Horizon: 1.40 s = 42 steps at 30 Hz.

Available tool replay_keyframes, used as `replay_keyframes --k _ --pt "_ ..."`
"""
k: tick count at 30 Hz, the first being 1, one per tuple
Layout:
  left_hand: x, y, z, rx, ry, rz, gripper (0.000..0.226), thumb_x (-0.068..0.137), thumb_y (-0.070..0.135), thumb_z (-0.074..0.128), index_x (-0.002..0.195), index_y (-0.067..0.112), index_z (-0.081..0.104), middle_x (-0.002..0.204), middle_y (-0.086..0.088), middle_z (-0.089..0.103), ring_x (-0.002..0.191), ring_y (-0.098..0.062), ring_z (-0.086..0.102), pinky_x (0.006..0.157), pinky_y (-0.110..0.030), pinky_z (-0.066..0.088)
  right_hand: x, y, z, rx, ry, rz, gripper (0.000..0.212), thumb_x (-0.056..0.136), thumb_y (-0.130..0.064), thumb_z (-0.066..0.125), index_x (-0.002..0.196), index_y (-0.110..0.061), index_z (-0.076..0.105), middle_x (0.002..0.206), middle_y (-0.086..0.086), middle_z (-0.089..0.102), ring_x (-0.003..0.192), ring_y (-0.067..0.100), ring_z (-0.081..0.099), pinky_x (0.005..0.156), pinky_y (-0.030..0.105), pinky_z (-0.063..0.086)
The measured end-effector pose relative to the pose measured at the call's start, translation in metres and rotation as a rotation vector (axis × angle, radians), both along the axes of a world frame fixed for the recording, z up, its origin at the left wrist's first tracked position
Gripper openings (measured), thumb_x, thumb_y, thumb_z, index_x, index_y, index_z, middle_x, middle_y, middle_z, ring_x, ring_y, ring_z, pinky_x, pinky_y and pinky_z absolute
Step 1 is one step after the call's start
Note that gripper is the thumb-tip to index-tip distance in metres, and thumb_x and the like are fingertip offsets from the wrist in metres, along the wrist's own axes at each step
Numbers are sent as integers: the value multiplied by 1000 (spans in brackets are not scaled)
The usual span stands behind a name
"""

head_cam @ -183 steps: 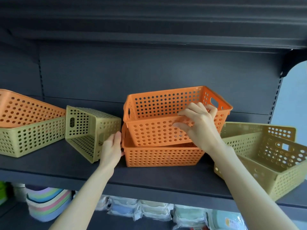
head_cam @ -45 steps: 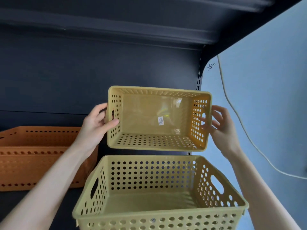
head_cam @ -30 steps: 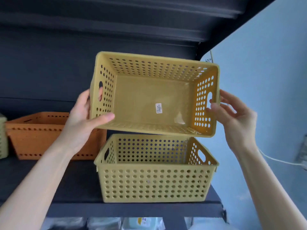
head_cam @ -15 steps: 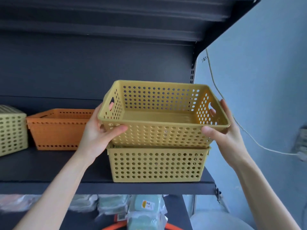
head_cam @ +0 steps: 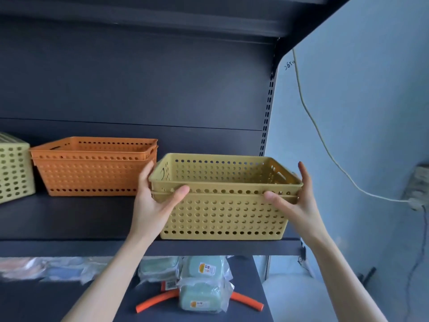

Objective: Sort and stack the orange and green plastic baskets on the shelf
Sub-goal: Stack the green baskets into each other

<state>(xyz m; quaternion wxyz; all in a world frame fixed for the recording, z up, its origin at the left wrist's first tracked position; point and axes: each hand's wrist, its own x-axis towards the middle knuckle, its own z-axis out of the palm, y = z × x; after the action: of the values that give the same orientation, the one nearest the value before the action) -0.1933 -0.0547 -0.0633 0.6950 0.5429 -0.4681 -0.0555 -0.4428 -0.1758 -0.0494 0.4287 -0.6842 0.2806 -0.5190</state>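
- Nearest me, the left hand [head_cam: 153, 205] and right hand [head_cam: 294, 203] each wrap a front corner of the upper green basket [head_cam: 220, 169]. On each, the thumb lies across the front rim and the fingers run straight and close together up the end wall, clamping the plastic between them.
- That basket sits nested in the lower green basket [head_cam: 222, 219], with their rims almost meeting. The pair stands at the right end of the shelf [head_cam: 69, 219], right at its front lip.
- To finish this well, I'd press down evenly at both corners until the rims meet all round. Then I'd slide the pair back from the lip before letting go, since a lopsided push could jam one corner.
- Below, on the lower shelf, lie wrapped packets [head_cam: 204, 287] and an orange tube [head_cam: 155, 303], both out of the way.
- Further back to the left stands the orange stack [head_cam: 92, 173], two nested baskets just beside the left hand's fingers. It leaves little room on that side, so the green pair should go straight back.
- At the far left edge is a lone green basket [head_cam: 11, 168]. It probably belongs on the green stack next, though I cannot tell how it lies.
- Off to the right, a cable [head_cam: 325, 145] runs down the wall to a socket [head_cam: 417, 191], well apart from the baskets.
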Motion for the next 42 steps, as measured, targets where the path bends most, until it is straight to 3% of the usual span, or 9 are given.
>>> replay_keyframes --k 3,5,9,16,20,25,28,31,42 --pt "-5 3 -6 8 19 -43 99 59 43 80 140 33 23 124 28 48 109 22 47 89 -3 37 -1 2 -11 -39 39 -33 109 55 -41 87 141 -42 20 125 -6 57 110 9 60 92 31 51" --pt "-8 4 -11 22 37 -35 101 56 47 79 139 38 21 129 20 50 113 15 49 93 -10 40 1 2 -14 -65 34 -67 95 59 -28 88 133 -44 30 119 -11 57 105 5 61 88 29 52" --pt "-13 14 -12 -6 63 3 101 57 45 82 141 24 29 127 14 55 112 9 53 96 -13 43 2 13 -13 -71 -18 -109 85 56 -30 80 126 -45 35 113 -14 58 93 -5 61 76 16 52" --pt "-6 74 6 -105 63 99 81 62 24 79 133 12 42 112 10 62 94 11 60 74 -5 45 22 62 -8 -104 -73 -97 79 57 -32 80 122 -47 39 96 -36 60 88 -8 60 71 12 49" --pt "19 123 10 -132 90 135 86 55 40 83 129 17 47 109 11 64 95 7 62 73 -6 47 49 102 1 -136 -66 -53 81 54 -41 82 122 -50 38 97 -40 58 93 -6 60 76 18 50" --pt "68 199 8 -134 109 195 81 53 42 79 125 20 49 108 11 65 95 5 63 73 -9 48 107 165 1 -145 -101 39 83 55 -34 88 123 -45 41 98 -34 62 93 -7 61 71 13 50" --pt "107 253 2 -116 102 238 76 60 25 87 124 19 47 107 10 64 92 9 62 72 -7 47 154 210 -6 -130 -107 96 80 57 -32 84 124 -44 41 100 -34 62 95 -5 62 73 15 52" --pt "150 306 -4 -109 106 283 71 67 14 78 129 13 44 108 10 63 89 12 61 70 -5 46 204 257 -14 -123 -105 148 77 57 -31 81 122 -43 41 100 -36 61 95 -4 62 73 16 52" --pt "303 421 8 -176 116 379 73 63 21 76 129 19 45 112 12 62 94 9 61 72 -6 47 375 352 5 -147 -114 246 87 56 -33 83 131 -35 40 105 -21 64 98 3 64 82 34 56"
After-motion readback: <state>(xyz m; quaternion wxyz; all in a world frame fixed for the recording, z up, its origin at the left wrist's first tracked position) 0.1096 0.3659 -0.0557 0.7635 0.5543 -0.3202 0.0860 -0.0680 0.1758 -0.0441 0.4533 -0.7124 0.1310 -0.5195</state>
